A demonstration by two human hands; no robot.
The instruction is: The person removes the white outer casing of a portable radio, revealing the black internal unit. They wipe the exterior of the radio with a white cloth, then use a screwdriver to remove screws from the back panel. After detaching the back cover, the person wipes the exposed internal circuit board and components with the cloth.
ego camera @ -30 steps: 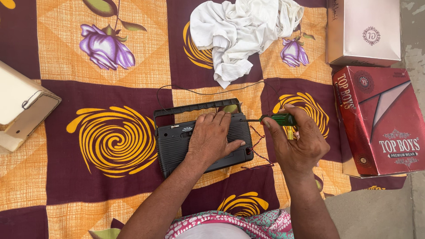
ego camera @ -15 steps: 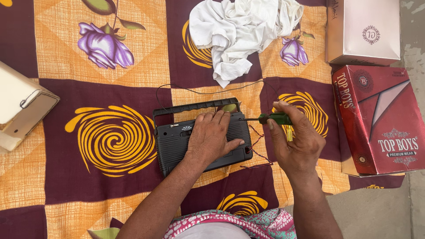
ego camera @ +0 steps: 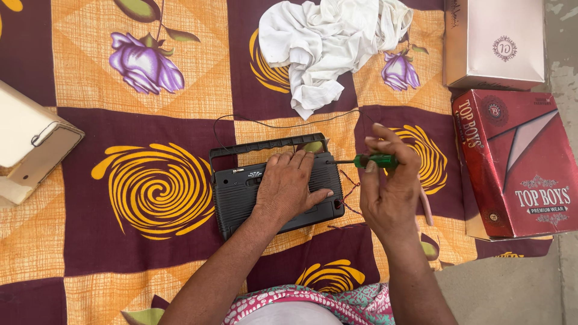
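Observation:
A black portable radio [ego camera: 241, 192] with a carry handle lies flat on a patterned cloth. My left hand [ego camera: 290, 185] presses down on its back, palm flat, fingers spread toward the top edge. My right hand [ego camera: 390, 183] grips a green-handled screwdriver [ego camera: 368, 161], held level, its thin shaft pointing left with the tip at the radio's upper right corner. Thin red and black wires [ego camera: 349, 186] trail from the radio's right side. A thin black cord [ego camera: 265, 123] runs from behind the radio toward the white cloth.
A crumpled white cloth [ego camera: 331, 42] lies at the back. A red box [ego camera: 518, 162] and a beige box [ego camera: 490, 42] stand on the right at the cloth's edge. A cream case [ego camera: 30, 144] sits at the left. The patterned cloth [ego camera: 138, 198] covers the floor.
My right hand has opened its fingers a little around the screwdriver, which stays at the radio's upper right corner. My left hand stays pressed on the radio.

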